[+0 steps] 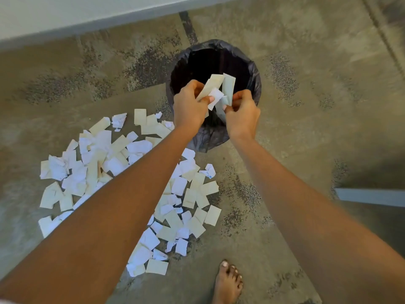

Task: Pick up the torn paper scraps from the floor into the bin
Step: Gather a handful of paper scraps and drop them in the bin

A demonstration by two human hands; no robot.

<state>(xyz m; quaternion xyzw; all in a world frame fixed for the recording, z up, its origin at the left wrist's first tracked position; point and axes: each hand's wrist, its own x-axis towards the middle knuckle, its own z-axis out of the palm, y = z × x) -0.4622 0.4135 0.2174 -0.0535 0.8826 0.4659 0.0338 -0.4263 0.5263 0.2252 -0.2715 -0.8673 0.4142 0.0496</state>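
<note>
A round bin (255,73) lined with a black bag stands on the floor ahead of me. Both hands are over its near rim. My left hand (189,104) pinches a bunch of white and cream paper scraps (215,88), and my right hand (242,113) grips the same bunch from the other side. The strips stick up above the bin's dark opening. A wide scatter of torn paper scraps (122,170) lies on the floor to the left of the bin, partly hidden under my left forearm.
The floor is mottled grey-brown concrete or carpet (306,117). A pale wall with a grey skirting (87,25) runs along the top left. A grey ledge edge (370,196) juts in at the right. A bare foot (228,281) stands near the bottom.
</note>
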